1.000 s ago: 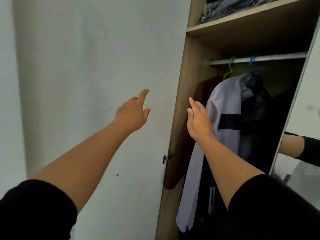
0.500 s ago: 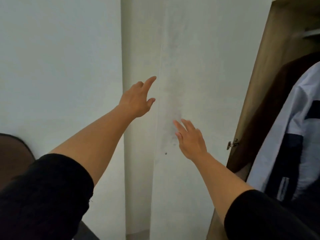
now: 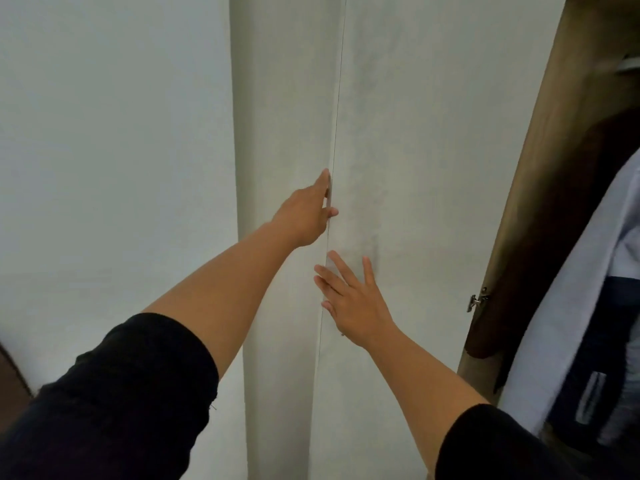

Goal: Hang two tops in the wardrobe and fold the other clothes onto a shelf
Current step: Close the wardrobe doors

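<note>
My left hand is at the vertical seam on the left edge of the white wardrobe door. Its fingers are tucked at that edge and its thumb lies on the door's front. Just below, my right hand lies flat on the door face with its fingers spread, holding nothing. At the far right the wardrobe stands open. A pale lilac top with dark bands hangs inside, with a brown garment beside it against the wooden side panel.
A metal hinge sits on the wardrobe's wooden side. The end of a hanging rail shows at the top right. A plain white wall fills the left, and a dark brown object shows at the bottom left corner.
The view has swung left, away from the open wardrobe. My left hand has reached the door's edge seam, and my right hand has moved from the hanging top onto the door face.
</note>
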`<action>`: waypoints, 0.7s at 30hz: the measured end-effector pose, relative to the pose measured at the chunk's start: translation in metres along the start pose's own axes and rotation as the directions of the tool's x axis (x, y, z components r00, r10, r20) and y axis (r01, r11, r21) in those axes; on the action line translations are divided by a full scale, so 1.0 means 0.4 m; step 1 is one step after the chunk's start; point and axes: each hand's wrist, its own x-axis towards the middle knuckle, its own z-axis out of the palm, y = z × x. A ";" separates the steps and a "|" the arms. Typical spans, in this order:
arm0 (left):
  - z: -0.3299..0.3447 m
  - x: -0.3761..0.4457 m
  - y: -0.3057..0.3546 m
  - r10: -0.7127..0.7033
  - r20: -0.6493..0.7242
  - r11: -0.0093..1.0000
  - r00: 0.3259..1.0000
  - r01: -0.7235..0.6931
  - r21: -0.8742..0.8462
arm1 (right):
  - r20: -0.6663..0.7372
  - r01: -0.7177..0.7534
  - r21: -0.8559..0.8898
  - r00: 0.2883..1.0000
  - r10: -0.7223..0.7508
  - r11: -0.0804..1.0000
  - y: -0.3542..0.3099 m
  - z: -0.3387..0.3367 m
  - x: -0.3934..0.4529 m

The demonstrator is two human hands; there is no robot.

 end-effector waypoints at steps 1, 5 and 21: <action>0.003 0.004 0.004 -0.024 -0.029 0.997 0.999 0.022 -0.072 | -0.002 -0.002 -0.011 1.000 0.002 1.000 -0.002 0.001 -0.001; -0.001 -0.002 0.026 -0.079 -0.095 0.982 0.992 0.061 -0.181 | 0.005 -0.031 -0.040 0.999 0.031 0.999 -0.011 -0.012 -0.023; 0.006 -0.223 0.370 0.189 -0.158 0.901 0.969 -0.235 -0.366 | 0.092 -0.142 -0.191 0.983 0.162 0.971 0.084 -0.282 -0.394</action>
